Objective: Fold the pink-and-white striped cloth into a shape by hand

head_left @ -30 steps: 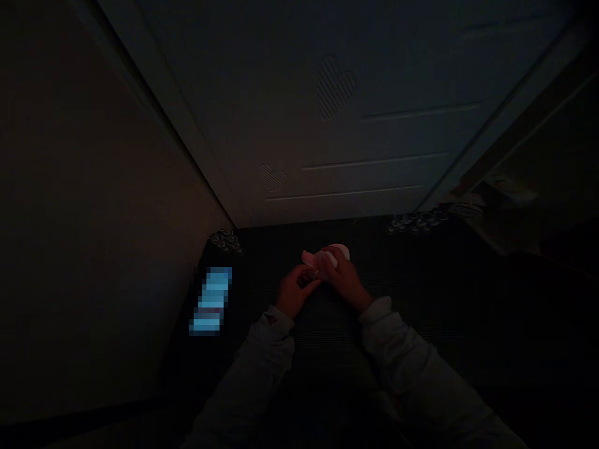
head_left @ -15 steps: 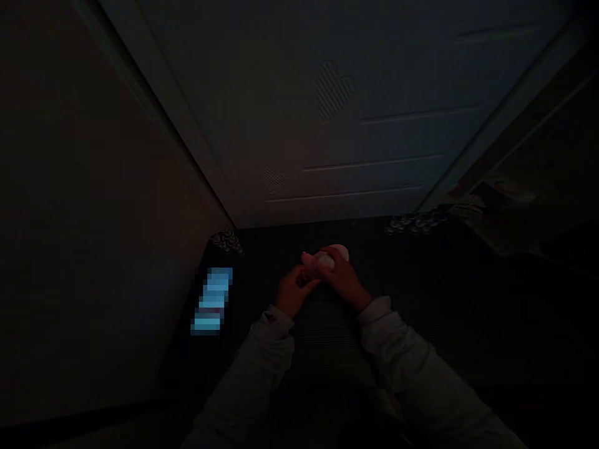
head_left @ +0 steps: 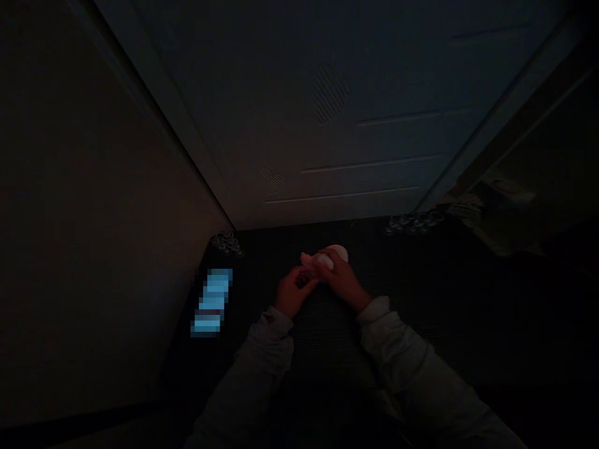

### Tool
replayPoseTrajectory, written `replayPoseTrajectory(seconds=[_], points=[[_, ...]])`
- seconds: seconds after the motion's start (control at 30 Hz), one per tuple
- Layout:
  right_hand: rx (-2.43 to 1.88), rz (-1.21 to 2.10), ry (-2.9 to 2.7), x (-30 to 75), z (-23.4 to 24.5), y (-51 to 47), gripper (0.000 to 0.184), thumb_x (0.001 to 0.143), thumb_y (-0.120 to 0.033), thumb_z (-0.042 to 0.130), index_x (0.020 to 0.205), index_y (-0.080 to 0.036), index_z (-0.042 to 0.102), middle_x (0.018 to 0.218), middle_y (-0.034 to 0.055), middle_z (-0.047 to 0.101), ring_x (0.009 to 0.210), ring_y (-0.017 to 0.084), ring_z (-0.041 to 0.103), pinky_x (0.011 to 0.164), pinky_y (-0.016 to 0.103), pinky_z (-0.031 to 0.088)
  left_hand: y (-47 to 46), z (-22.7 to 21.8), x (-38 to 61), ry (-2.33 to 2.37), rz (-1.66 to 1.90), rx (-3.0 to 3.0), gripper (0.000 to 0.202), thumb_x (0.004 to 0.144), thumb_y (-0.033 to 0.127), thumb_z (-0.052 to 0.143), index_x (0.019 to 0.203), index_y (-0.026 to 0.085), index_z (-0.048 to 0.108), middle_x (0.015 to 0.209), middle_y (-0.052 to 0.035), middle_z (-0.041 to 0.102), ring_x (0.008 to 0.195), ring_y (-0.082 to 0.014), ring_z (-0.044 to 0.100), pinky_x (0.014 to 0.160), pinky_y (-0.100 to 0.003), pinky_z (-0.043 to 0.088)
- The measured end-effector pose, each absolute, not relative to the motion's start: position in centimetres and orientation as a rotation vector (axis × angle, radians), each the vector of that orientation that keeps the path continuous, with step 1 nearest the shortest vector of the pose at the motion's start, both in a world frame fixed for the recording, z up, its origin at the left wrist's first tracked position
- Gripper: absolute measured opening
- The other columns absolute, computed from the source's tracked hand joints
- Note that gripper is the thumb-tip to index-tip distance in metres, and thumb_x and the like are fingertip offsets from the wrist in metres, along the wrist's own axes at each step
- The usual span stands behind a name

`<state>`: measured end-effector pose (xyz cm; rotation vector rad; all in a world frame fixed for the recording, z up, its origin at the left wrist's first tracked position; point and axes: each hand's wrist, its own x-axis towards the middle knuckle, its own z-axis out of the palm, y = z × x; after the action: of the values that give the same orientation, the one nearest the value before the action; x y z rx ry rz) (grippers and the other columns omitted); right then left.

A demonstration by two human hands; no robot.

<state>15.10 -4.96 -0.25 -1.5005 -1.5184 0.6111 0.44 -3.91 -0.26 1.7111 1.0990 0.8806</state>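
Note:
The scene is very dark. My right hand (head_left: pixel 344 282) is wrapped round a small pale, pinkish-white object (head_left: pixel 330 257) over a dark ribbed mat (head_left: pixel 327 337). My left hand (head_left: pixel 291 294) is curled, its fingertips meeting the same object from the left. What the object is I cannot make out. Both arms wear light long sleeves.
A lit phone screen (head_left: pixel 211 302) lies on the mat's left side. A pale door with heart patterns (head_left: pixel 330 93) stands right behind the mat. Small shiny clusters sit at the mat's far corners (head_left: pixel 226 242) (head_left: pixel 414 221). A wall runs along the left; cluttered things lie at the right.
Hardly anything differs. Both hands stay together on the pale object, with only slight finger shifts. The view has tilted a little.

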Motion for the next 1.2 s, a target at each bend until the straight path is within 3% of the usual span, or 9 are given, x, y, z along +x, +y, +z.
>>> replayPoseTrajectory(seconds=[0.3, 0.47, 0.83, 1.0, 1.2], points=[[-1.483, 0.612, -1.336, 15.40, -0.70, -4.66, 0.031, 0.084, -0.039, 0.031, 0.093, -0.019, 0.053, 0.094, 0.0074, 0.056, 0.089, 0.019, 0.053, 0.079, 0.033, 0.042, -3.98, -0.29, 0.32, 1.095, 0.881, 1.713, 0.025, 0.068, 0.033, 0.061, 0.086, 0.018, 0.055, 0.078, -0.0002, 0.062, 0.067, -0.0114, 0.054, 0.063, -0.025, 0.043], [-1.475, 0.651, -1.268, 15.59, -1.06, -4.42, 0.031, 0.082, -0.040, 0.033, 0.090, -0.018, 0.054, 0.095, 0.0074, 0.056, 0.087, 0.018, 0.054, 0.077, 0.032, 0.043, -3.96, -0.46, 0.22, 1.105, 0.883, 1.701, 0.027, 0.067, 0.034, 0.062, 0.087, 0.018, 0.055, 0.077, 0.0000, 0.061, 0.067, -0.0117, 0.055, 0.063, -0.025, 0.042], [-1.520, 0.674, -1.456, 15.15, -0.49, -4.85, 0.039, 0.072, -0.040, 0.051, 0.105, -0.019, 0.048, 0.106, 0.0079, 0.052, 0.095, 0.021, 0.052, 0.080, 0.034, 0.042, -3.84, -0.31, 0.35, 1.117, 0.869, 1.698, 0.026, 0.065, 0.032, 0.063, 0.086, 0.018, 0.056, 0.076, 0.0001, 0.061, 0.067, -0.0118, 0.054, 0.063, -0.025, 0.042], [-1.513, 0.629, -1.425, 15.27, -0.66, -4.66, 0.030, 0.081, -0.039, 0.040, 0.099, -0.018, 0.050, 0.101, 0.0080, 0.055, 0.095, 0.020, 0.051, 0.083, 0.035, 0.040, -3.88, -0.34, 0.29, 1.089, 0.864, 1.688, 0.025, 0.067, 0.032, 0.062, 0.086, 0.018, 0.055, 0.077, 0.0001, 0.061, 0.068, -0.0116, 0.054, 0.063, -0.025, 0.041], [-1.481, 0.595, -1.384, 15.36, -0.80, -4.57, 0.030, 0.085, -0.037, 0.029, 0.095, -0.018, 0.050, 0.096, 0.0087, 0.055, 0.091, 0.019, 0.053, 0.082, 0.034, 0.041, -3.88, -0.53, 0.26, 1.084, 0.865, 1.698, 0.025, 0.067, 0.033, 0.062, 0.087, 0.018, 0.055, 0.077, 0.0001, 0.061, 0.067, -0.0117, 0.054, 0.063, -0.025, 0.041]])
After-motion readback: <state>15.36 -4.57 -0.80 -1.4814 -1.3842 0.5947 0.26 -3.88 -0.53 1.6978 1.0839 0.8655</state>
